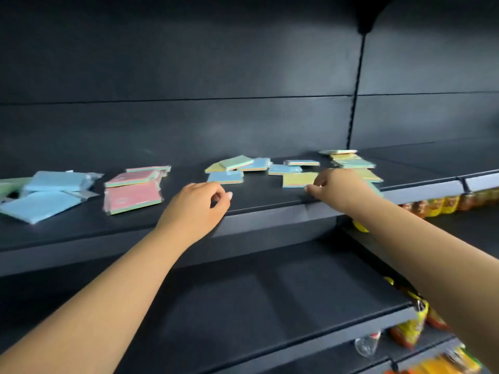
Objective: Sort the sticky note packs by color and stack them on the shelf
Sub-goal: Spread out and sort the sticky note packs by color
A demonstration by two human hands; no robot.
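**Reaching for the yellow pack**

The right hand (334,184) hovers at the yellow pack (299,179) on the shelf (270,209), fingers loosely curled, holding nothing. The left hand (199,203), relaxed and empty, waits near a blue pack (225,177). Best to pinch the yellow pack by its near edge and lift it flat. It lies flat, long axis left to right.
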